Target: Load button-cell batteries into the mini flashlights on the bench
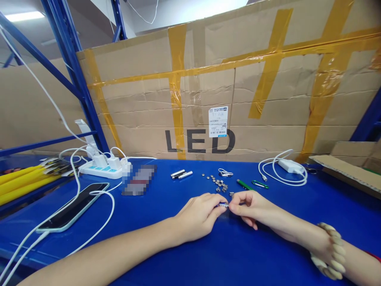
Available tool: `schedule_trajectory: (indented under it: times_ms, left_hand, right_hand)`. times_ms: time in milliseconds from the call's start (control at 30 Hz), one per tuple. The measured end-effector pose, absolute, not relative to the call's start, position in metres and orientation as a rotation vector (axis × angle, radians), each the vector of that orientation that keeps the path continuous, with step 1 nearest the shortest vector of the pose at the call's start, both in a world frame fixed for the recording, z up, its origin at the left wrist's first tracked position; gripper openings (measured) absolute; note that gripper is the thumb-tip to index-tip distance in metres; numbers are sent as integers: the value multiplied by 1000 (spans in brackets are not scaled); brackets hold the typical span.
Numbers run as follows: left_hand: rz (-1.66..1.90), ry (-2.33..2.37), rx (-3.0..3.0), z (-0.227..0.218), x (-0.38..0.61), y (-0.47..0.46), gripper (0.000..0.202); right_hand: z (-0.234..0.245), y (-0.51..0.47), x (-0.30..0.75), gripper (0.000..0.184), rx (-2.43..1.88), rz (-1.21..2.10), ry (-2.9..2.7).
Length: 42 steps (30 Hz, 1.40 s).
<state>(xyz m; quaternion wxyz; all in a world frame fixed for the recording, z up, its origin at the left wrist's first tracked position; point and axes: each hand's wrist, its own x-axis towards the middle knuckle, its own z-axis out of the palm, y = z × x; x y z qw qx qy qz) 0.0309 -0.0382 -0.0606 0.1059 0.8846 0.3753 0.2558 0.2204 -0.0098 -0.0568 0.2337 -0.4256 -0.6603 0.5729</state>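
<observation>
Between the thumb and fingers of my left hand (200, 214) is a small silvery piece (222, 205); it looks like a short row of button cells, but is too small to be sure. My right hand (253, 206) is closed, thumb and forefinger pinched at the piece's right end. Whatever those fingertips hold is hidden. Just beyond both hands lie several loose button cells (219, 183). A green metal tube (244, 184) and a green carabiner (260, 184) rest past my right hand. Two silver tubes (181, 174) lie farther left, and silver clips (225, 172) sit behind the cells.
On the blue table (238, 254), a phone (74, 206) lies at left under white cables. Behind it is a power strip (104, 169) beside a blurred-out flat item (139, 180). A white charger with cable (290, 166) lies back right. A large cardboard box (143, 107) walls off the back.
</observation>
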Motion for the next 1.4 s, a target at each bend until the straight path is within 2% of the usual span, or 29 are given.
schedule_trajectory:
  times_ms: [1400]
  left_hand:
    - [756,1032,2593,-60,29,-39,20]
  right_hand:
    - [-60,-5,222,41,-1124,1636,-1824]
